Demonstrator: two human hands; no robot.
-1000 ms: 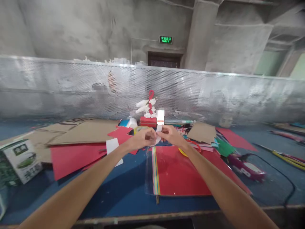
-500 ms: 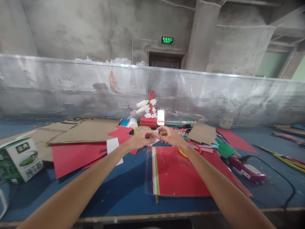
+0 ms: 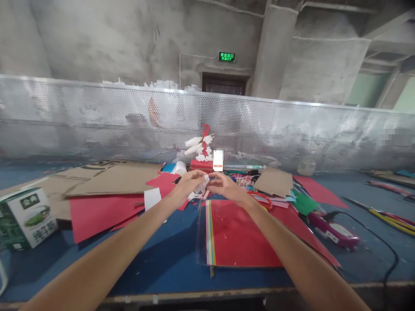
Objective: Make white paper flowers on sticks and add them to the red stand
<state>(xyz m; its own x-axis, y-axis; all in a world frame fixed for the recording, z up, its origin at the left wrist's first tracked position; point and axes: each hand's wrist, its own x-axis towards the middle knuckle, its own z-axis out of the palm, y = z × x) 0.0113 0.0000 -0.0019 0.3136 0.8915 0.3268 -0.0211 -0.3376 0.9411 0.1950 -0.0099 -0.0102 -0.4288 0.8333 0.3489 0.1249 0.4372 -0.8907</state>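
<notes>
The left hand (image 3: 185, 185) nips the white paper (image 3: 201, 186) between closed fingers, the right hand (image 3: 227, 188) curls its own beside it, grip impossible to tell, so an uneven tug could crease it, or a slack pinch drop it onto white scraps (image 3: 194, 196)

It looks like a craft workshop: before the perforated metal screen (image 3: 275, 131), a blue table (image 3: 162, 268) carries cardboard (image 3: 119, 179) and red paper (image 3: 103, 214); behind it rises a rough concrete wall (image 3: 97, 39).
</notes>
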